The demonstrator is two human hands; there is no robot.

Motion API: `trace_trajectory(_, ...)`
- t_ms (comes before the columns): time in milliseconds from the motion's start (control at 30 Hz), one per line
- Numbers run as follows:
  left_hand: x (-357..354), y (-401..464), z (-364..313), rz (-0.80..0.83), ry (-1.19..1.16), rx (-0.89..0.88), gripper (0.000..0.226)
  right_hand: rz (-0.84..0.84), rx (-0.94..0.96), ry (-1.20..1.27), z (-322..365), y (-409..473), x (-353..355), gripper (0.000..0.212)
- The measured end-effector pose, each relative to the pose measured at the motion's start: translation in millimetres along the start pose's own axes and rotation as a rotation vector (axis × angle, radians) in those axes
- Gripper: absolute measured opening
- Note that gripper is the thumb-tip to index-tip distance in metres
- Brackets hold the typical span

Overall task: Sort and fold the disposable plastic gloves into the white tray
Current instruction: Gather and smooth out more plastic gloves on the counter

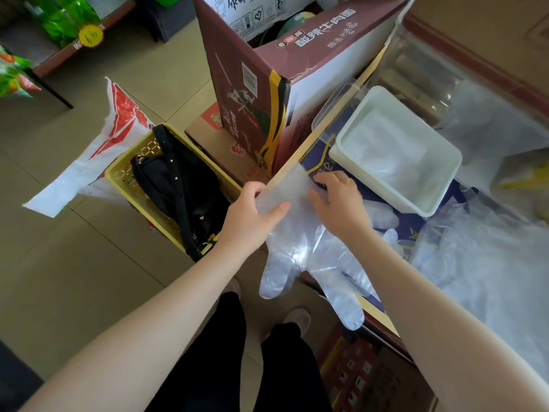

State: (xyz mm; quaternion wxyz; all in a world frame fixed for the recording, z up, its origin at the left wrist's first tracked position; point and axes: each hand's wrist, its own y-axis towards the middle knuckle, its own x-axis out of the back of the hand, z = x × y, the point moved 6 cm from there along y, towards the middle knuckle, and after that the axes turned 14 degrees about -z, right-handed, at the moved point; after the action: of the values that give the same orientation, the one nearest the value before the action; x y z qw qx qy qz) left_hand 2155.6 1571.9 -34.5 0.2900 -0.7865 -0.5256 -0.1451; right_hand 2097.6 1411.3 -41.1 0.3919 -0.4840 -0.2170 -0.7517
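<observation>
While left hand (pixel 252 215) pinches glove (pixel 300 251), right hand (pixel 341 203) presses

I am counting two hands: the left hand (pixel 252 215) and the right hand (pixel 341 200), both left of the tray (pixel 356 126). I am seeing one white tray, and one glove (pixel 309 257) hanging below it; the loose gloves (pixel 481 269) heaped to its right are too tangled to count. Left of the tray I am counting one yellow basket (pixel 118 173), one black bag (pixel 175 185) inside it, and two cartons (pixel 252 84).
</observation>
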Motion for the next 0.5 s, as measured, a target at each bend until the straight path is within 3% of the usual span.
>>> trace_trajectory(100,-0.6,5.1,-2.8,0.092,-0.042,0.005,0.051,-0.043,0.072,-0.22,-15.6,-16.3,11.2,0.048)
trace_trajectory(200,-3.9,6.5,-3.4,0.208,0.068,-0.055,0.05,-0.005,0.048,-0.325,-34.5,-28.4,14.3,0.053)
trace_trajectory(333,-5.5,8.7,-13.8,0.281,0.122,-0.058,0.065,0.026,0.051,-0.312,-46.3,-33.8,16.3,0.044)
trace_trajectory(433,-10.2,16.8,-24.0,0.31,0.188,-0.052,0.052,0.082,0.052,-0.321,-55.3,-38.5,14.1,0.047)
trace_trajectory(500,-14.2,21.9,-34.5,0.292,0.312,-0.141,0.053,0.074,0.04,-0.381,-58.3,-40.4,13.8,0.05)
